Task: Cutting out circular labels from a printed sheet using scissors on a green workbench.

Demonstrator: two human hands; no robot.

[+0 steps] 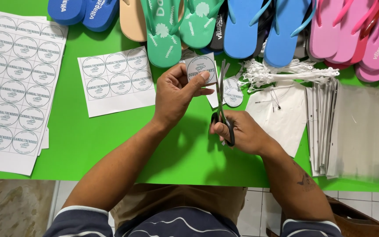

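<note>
Paper label (201,69) between left fingers (197,80)

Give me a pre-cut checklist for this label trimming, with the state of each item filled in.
1. Left hand pinches the cut label piece: ok.
2. Right hand is in the scissors handles: ok.
3. Blades open at the label's edge: ok.
4. Left fingertips clear of the blades: cannot tell.
5. Loose cut labels lie under the blades: not ok.
6. Uncut label sheet lies flat on the green table: ok.
</note>
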